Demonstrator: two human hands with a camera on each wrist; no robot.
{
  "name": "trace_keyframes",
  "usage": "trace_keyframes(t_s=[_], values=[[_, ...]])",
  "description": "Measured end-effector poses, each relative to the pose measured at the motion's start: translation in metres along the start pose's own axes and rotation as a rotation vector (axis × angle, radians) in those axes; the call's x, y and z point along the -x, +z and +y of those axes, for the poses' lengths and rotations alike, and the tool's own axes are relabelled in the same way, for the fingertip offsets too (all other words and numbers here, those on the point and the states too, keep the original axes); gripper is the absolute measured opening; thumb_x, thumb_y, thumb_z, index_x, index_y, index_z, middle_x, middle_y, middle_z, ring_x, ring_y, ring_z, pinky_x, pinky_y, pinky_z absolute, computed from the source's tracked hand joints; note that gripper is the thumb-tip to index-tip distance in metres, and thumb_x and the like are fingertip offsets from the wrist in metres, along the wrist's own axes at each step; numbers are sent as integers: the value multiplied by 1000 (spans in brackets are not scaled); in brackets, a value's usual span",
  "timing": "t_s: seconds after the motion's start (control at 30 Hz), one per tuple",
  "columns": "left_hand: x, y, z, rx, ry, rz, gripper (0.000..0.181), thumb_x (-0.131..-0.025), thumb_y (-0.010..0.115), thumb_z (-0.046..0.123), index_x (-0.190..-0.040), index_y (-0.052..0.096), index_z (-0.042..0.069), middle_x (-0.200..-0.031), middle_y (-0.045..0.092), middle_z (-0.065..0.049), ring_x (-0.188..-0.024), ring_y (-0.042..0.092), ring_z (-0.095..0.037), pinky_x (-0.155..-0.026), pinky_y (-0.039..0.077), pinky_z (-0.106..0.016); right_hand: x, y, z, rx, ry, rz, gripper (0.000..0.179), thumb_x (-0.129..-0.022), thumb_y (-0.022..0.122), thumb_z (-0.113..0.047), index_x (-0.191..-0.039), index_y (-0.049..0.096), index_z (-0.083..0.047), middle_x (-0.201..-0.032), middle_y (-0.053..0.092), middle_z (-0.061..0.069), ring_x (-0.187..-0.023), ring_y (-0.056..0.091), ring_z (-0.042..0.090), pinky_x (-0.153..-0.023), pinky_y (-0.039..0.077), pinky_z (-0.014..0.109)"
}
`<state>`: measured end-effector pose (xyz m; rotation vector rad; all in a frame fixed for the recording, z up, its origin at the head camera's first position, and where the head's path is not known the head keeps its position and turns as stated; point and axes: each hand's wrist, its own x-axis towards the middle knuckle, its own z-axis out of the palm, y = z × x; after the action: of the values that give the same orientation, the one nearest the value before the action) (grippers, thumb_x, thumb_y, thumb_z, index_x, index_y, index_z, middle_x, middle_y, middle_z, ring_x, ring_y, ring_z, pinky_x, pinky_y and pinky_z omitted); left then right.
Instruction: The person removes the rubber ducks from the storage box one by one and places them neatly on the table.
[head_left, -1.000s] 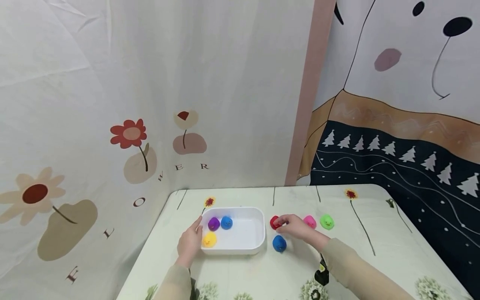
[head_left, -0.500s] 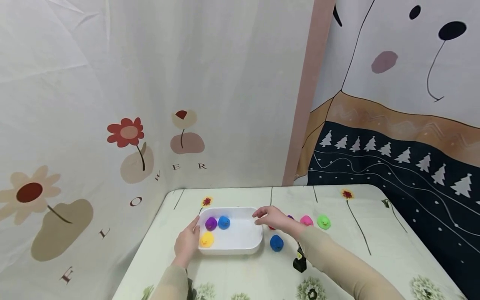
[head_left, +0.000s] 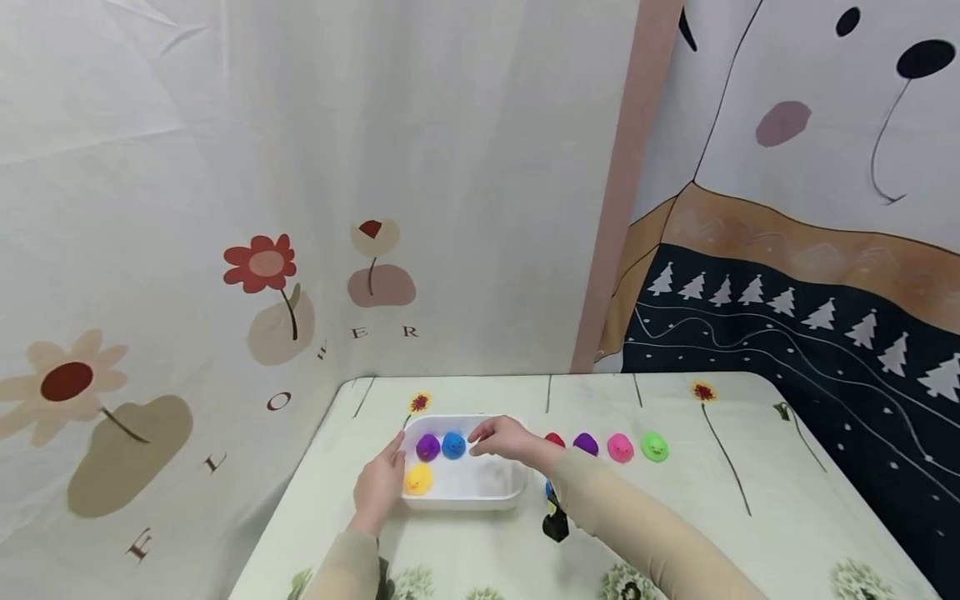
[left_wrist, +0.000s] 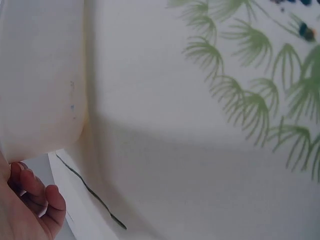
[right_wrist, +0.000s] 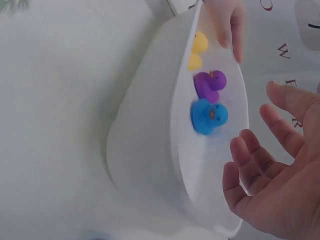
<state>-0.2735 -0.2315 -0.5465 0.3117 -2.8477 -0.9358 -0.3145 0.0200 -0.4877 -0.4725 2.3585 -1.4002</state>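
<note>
My left hand (head_left: 380, 486) grips the left end of a white plastic tray (head_left: 459, 504), with its curled fingers showing beside the tray wall in the left wrist view. Inside the tray sit a purple rubber duck (right_wrist: 207, 86), a blue rubber duck (right_wrist: 209, 117) and a yellow rubber duck (head_left: 418, 479), all toward the left end. Over the tray's right half hovers my right hand (head_left: 507, 439), close to the blue duck and apart from it. Its fingers (right_wrist: 247, 167) are spread and slightly bent, holding nothing.
Right of the tray, a red duck (head_left: 555, 439), a purple duck (head_left: 586, 443), a pink duck (head_left: 620, 447) and a green duck (head_left: 655, 446) stand in a row. Another blue duck (head_left: 549, 489) is mostly hidden by my right forearm. Printed curtains border the table (head_left: 750, 467).
My right hand has moved left from beside the red duck to above the tray, carrying nothing. The red duck stays on the table. My left hand keeps its grip on the tray.
</note>
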Motion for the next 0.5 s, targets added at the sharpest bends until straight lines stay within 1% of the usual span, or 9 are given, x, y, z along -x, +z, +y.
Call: trace_keyframes(t_s=[0.03, 0.1, 0.13, 0.17, 0.23, 0.3, 0.33, 0.43, 0.5], values=[[0, 0, 0, -3, -2, -1, 45, -101, 50, 26, -146, 45, 22, -67, 54, -10, -48, 38, -18, -46, 34, -31, -2, 4, -1, 0, 3, -5, 22, -83, 75, -12, -103, 71, -1, -88, 67, 0, -79, 59, 15, -77, 51, 40], [0, 1, 1, -4, -5, 4, 45, -101, 50, 26, -145, 46, 23, -65, 52, -9, -48, 37, -18, -47, 33, -32, -6, 12, -4, -6, 17, -17, 22, -83, 75, -13, -102, 72, -2, -88, 68, 0, -82, 60, 20, -77, 51, 45], [0, 1, 2, -2, -8, 5, 45, -101, 50, 26, -145, 46, 23, -63, 50, -8, -48, 37, -18, -47, 33, -32, -8, 16, -5, -10, 28, -24, 22, -83, 75, -14, -102, 72, -3, -88, 68, -1, -83, 60, 21, -76, 50, 46], [0, 0, 3, -1, -7, 13, 45, -101, 50, 26, -145, 47, 22, -65, 52, -9, -48, 37, -19, -46, 33, -32, -10, 20, -6, -18, 40, -32, 23, -83, 75, -15, -103, 72, -3, -89, 68, -1, -85, 60, 24, -74, 49, 45], [1, 0, 4, 4, -11, 28, 44, -100, 51, 26, -144, 48, 23, -74, 61, -12, -48, 38, -19, -46, 33, -32, -14, 27, -9, -29, 57, -42, 23, -83, 75, -16, -103, 73, -5, -90, 69, -2, -87, 61, 26, -68, 47, 40], [2, -1, 5, 7, -13, 36, 44, -100, 51, 25, -144, 49, 22, -92, 67, -16, -49, 39, -19, -47, 34, -32, -17, 35, -11, -46, 71, -44, 24, -82, 76, -16, -103, 73, -5, -90, 70, -1, -86, 61, 27, -63, 44, 35], [2, -1, 5, 5, -14, 37, 44, -100, 52, 25, -144, 49, 22, -101, 68, -17, -50, 39, -19, -47, 34, -32, -19, 38, -13, -58, 76, -47, 23, -82, 76, -16, -103, 73, -5, -90, 70, -1, -86, 62, 27, -63, 43, 35], [3, -2, 6, 1, -26, 28, 44, -100, 52, 25, -144, 48, 23, -102, 68, -18, -50, 40, -19, -47, 35, -32, -20, 45, -17, -111, 105, -69, 24, -83, 74, -17, -105, 73, -6, -93, 69, -1, -88, 62, 28, -68, 46, 38], [3, -2, 6, -12, -32, 21, 44, -100, 52, 25, -144, 48, 24, -92, 68, -16, -49, 40, -18, -47, 36, -31, -21, 49, -21, -152, 134, -81, 25, -84, 73, -18, -106, 72, -6, -94, 69, -2, -89, 62, 27, -70, 48, 39]])
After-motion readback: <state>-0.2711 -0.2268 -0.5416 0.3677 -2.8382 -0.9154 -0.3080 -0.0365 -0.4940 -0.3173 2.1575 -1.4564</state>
